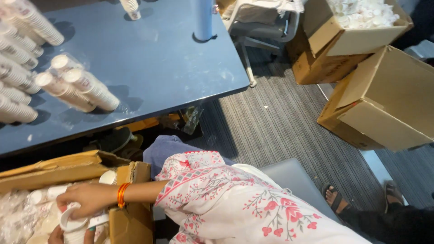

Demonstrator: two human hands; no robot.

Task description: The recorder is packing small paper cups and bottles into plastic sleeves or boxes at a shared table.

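Both hands reached into an open cardboard box (129, 190) of paper cups.
The right hand (88, 199) curled loosely over a white cup stack (74, 226), steadying it; the left hand (56, 235), mostly hidden, grip unclear, supported beneath, below the counter (158, 58).

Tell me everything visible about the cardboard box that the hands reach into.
The cardboard box is brown and corrugated, with worn flaps folded open. It stands low beside the person, under the blue table edge. Inside lie white paper cups and clear plastic wrap. The right hand and left hand grip cups inside it.
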